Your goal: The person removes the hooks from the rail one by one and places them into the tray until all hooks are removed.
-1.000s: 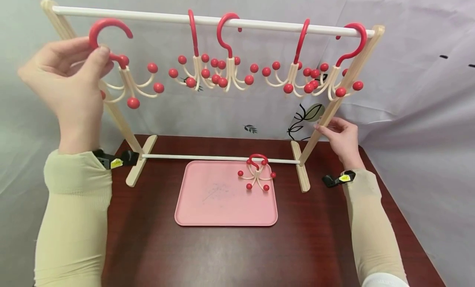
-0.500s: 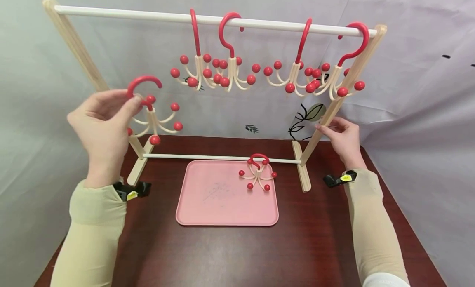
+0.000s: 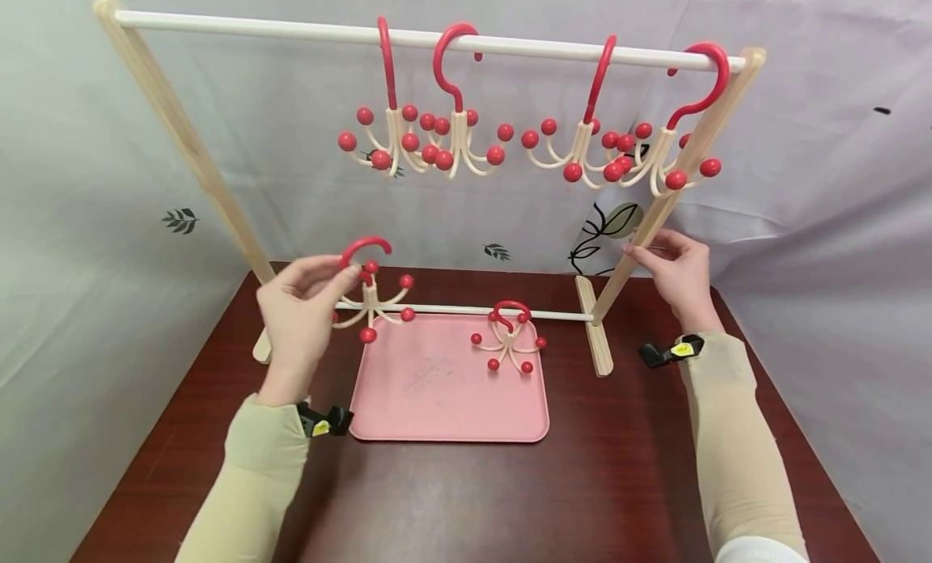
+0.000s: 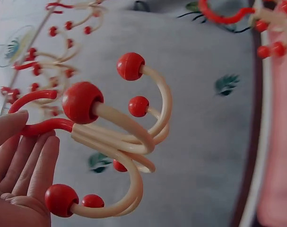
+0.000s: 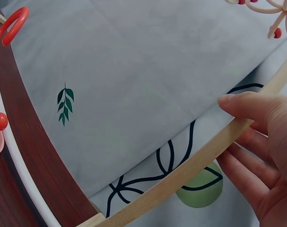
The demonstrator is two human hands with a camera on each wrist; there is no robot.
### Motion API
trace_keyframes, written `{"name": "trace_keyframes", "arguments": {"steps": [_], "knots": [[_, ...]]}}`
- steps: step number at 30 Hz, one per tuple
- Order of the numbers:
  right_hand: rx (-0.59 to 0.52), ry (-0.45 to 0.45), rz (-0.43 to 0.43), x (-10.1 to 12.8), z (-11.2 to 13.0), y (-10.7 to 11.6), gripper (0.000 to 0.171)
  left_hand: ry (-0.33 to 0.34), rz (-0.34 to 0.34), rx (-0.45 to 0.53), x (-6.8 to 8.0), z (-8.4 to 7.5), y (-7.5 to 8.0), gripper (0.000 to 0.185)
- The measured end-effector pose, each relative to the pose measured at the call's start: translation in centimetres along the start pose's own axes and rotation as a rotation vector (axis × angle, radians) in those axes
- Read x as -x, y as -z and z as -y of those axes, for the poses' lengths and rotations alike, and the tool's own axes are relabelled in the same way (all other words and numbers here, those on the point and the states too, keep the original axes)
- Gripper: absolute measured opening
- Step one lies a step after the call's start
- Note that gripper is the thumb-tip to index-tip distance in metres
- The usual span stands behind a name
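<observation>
Only one hanger [image 3: 510, 336] lies on the pink tray [image 3: 437, 409]; left hand [image 3: 298, 320] pinches another hanger [image 3: 371, 292], seemingly above its edge.

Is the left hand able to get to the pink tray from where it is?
Probably yes: the left hand holds a hook just above the pink tray near its left corner, with nothing between them.

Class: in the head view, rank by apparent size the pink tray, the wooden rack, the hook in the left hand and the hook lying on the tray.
1. wooden rack
2. pink tray
3. held hook and hook on the tray: look alike, so left unranked; the held one is in the left hand.
</observation>
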State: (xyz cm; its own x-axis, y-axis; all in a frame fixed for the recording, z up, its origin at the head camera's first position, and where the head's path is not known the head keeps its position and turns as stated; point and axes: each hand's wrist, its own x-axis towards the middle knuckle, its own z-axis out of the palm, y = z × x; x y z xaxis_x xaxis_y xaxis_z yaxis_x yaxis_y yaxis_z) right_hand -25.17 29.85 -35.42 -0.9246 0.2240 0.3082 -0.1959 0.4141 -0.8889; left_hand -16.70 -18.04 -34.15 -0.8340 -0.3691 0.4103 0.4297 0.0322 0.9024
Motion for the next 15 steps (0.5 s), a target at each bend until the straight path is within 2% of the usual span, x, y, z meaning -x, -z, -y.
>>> {"name": "trace_keyframes", "arguments": {"steps": [3,7,11,15], "knots": [[0.0,-0.005,0.005,-0.1,0.0,0.1,0.044,0.048,0.043,-0.004,1.2,1.9,-0.7,0.023],[-0.004,-0.004,0.006,0.0,0.1,0.2,0.044,0.097,0.108,-0.077,2.6,4.0,-1.6,0.023],[-0.011,0.004,0.007,0.0,0.0,0.1,0.043,0.134,0.147,-0.118,3.6,5.6,-2.1,0.023],[-0.024,0.016,0.007,-0.1,-0.1,-0.1,0.041,0.198,0.169,-0.129,4.4,6.6,-2.6,0.024]]}}
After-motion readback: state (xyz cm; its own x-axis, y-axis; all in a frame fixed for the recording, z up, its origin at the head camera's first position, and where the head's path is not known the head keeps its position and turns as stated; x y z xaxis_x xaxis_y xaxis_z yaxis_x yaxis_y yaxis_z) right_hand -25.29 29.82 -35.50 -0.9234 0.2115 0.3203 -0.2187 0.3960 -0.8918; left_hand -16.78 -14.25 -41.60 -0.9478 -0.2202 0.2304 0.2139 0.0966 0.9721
